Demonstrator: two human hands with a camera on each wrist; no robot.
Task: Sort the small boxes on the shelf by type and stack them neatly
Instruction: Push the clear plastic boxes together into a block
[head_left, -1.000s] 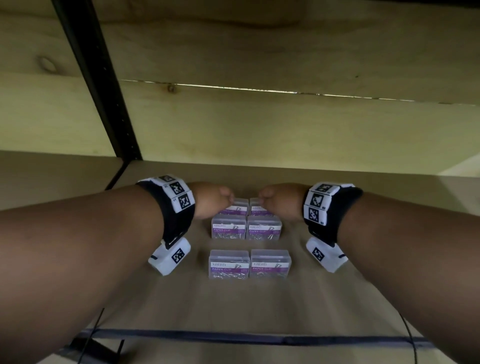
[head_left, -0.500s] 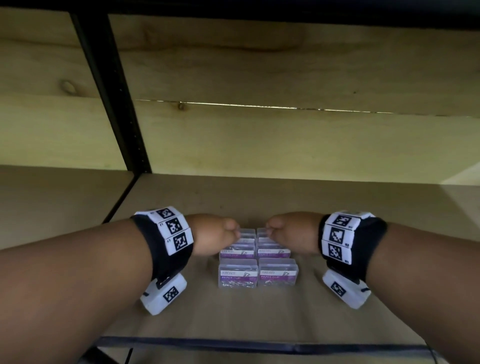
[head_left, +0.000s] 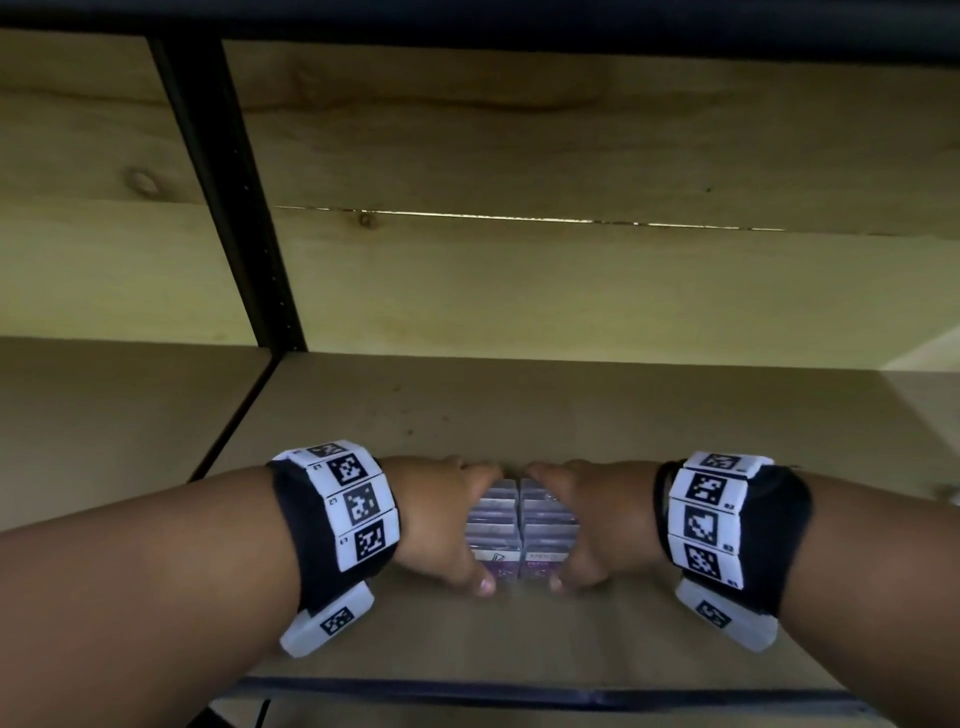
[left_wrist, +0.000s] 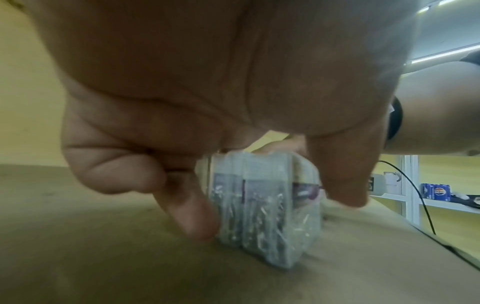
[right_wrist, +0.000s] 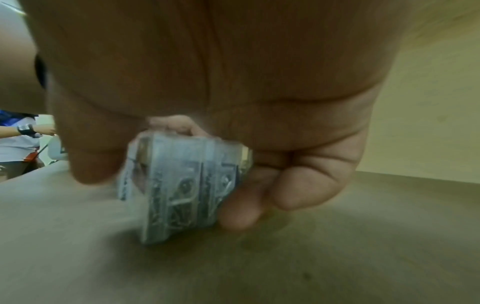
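Note:
Several clear paper clip boxes (head_left: 521, 538) with purple labels stand packed in a tight two-column block on the wooden shelf (head_left: 519, 415). My left hand (head_left: 474, 526) grips the left column, fingers behind the far box and thumb against the front one. My right hand (head_left: 565, 526) grips the right column the same way. In the left wrist view the boxes (left_wrist: 259, 228) sit between a finger and the thumb of the left hand (left_wrist: 272, 210). In the right wrist view the blurred boxes (right_wrist: 182, 185) are pinched by the right hand (right_wrist: 163, 195).
A wooden back wall (head_left: 571, 291) closes the shelf. A black upright post (head_left: 228, 208) stands at the left. A dark metal rail (head_left: 519, 696) runs along the front edge. A thin black cable (left_wrist: 418, 197) hangs off the shelf's right side. Another person (right_wrist: 18, 133) stands far off.
The rows of boxes stood apart with gaps. Both hands drew the back rows forward until all boxes touch, and the thumbs now press the front row.

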